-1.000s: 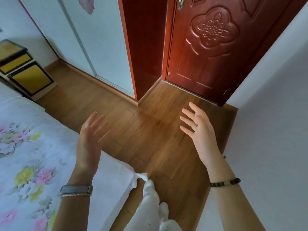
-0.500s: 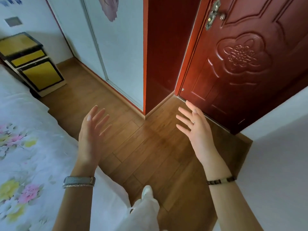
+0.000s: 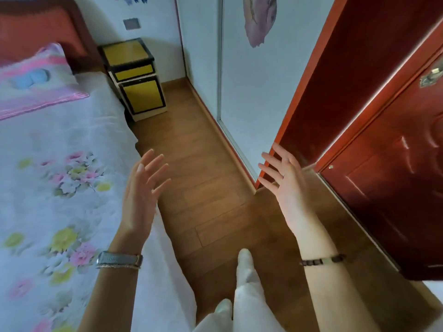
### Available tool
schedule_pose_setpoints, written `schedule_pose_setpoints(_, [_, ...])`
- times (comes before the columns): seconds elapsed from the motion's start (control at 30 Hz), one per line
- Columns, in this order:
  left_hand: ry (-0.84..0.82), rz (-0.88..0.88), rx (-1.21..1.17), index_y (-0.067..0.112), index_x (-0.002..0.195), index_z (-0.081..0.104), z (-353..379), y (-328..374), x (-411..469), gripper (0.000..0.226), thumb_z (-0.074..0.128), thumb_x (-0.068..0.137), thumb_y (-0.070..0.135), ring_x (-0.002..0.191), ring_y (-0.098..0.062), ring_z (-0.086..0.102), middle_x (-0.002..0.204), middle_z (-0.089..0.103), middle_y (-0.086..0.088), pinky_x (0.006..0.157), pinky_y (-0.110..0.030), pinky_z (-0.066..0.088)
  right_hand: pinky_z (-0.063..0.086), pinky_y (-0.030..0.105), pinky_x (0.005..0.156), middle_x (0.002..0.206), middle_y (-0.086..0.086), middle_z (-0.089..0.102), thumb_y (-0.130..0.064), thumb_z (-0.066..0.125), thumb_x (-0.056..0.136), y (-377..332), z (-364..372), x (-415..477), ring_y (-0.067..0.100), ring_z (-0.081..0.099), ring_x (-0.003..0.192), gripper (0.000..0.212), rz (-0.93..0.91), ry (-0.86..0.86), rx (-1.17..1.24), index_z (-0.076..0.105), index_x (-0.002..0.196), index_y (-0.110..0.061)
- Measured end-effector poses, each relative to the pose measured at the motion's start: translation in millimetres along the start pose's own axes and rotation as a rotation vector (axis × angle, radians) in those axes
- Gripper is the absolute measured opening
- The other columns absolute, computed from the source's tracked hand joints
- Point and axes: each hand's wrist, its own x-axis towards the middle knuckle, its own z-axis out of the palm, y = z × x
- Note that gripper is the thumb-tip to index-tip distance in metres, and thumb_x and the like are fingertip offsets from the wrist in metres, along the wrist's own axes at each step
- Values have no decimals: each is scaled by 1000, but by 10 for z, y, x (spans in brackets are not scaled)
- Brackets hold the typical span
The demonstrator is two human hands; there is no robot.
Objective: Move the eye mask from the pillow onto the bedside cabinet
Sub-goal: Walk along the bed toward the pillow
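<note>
A light blue eye mask lies on a pink striped pillow at the head of the bed, far upper left. Just right of the pillow stands the bedside cabinet, yellow with black edging, and its top holds nothing. My left hand is raised over the bed's right edge, fingers spread, holding nothing. Held up over the wooden floor near the door frame, my right hand is also open and empty. Both hands are far from the mask.
The bed with a floral sheet fills the left side. A strip of wooden floor runs between the bed and a white wardrobe toward the cabinet. A dark red door stands at the right. My white-trousered leg is below.
The view has swung left, so the pillow, eye mask and headboard have come into sight and the cabinet sits nearer the middle. Both hands stay raised and open.
</note>
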Motion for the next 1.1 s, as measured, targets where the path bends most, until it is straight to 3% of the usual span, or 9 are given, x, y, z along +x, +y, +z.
schedule_pose_setpoints(0.17, [142,9,-14,31,137,51,5,-21,437,51,42,91,51,129,-19,58,144,56,0,109,-51,42,52,35,98,132,-9,66,-52,45,95,26,218,772,8,66,117,42,36,-135,61,57,132,-38])
schedule_pose_setpoints(0.43, [336,66,-2,34,134,53,243,12,1387,44,40,95,49,128,-19,58,141,59,2,109,-51,42,52,39,103,132,-16,66,-50,39,100,-189,577,2240,7,64,120,30,17,-365,-21,58,123,-52])
schedule_pose_setpoints(0.7, [504,105,-35,31,136,51,202,132,2009,45,40,94,46,127,-19,59,141,59,1,107,-50,44,51,41,104,140,-7,61,-55,40,93,-387,1043,3181,8,63,122,38,3,-533,-38,54,127,-48])
schedule_pose_setpoints(0.9, [641,142,-61,29,139,48,-36,280,2456,52,41,91,47,125,-15,60,142,56,0,105,-44,47,50,44,106,141,-7,60,-56,39,93,-377,1494,3769,10,63,123,44,9,-611,-73,52,134,-44])
schedule_pose_setpoints(1.1, [682,158,-98,26,142,46,-409,279,3111,50,40,96,44,125,-17,59,146,53,-2,107,-44,45,52,38,103,138,-11,62,-57,39,94,-350,2056,4390,8,63,122,51,1,-646,-100,49,141,-38])
